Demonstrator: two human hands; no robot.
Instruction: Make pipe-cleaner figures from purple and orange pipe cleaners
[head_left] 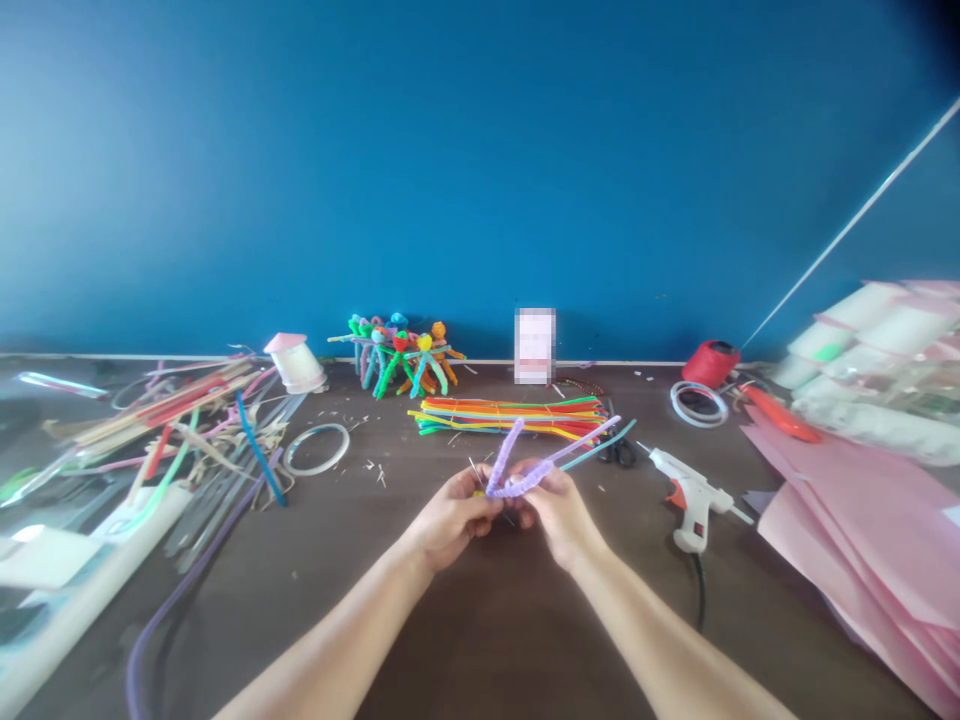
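Observation:
Both hands meet over the middle of the dark table. My left hand (450, 515) pinches the bent base of a purple pipe cleaner (517, 468), fingers closed on it. My right hand (555, 510) grips the same purple pipe cleaner from the right side, fingers curled round it. Its two ends stick up and away in a V shape. A thin teal pipe cleaner (600, 448) lies just behind my right hand.
A bundle of coloured pipe cleaners (510, 415) lies beyond the hands, and pipe-cleaner figures (397, 355) stand by the blue wall. A white glue gun (694, 495) and pink paper sheets (862, 520) are at right. Sticks and strips (187, 430), a tape ring (316, 448) at left.

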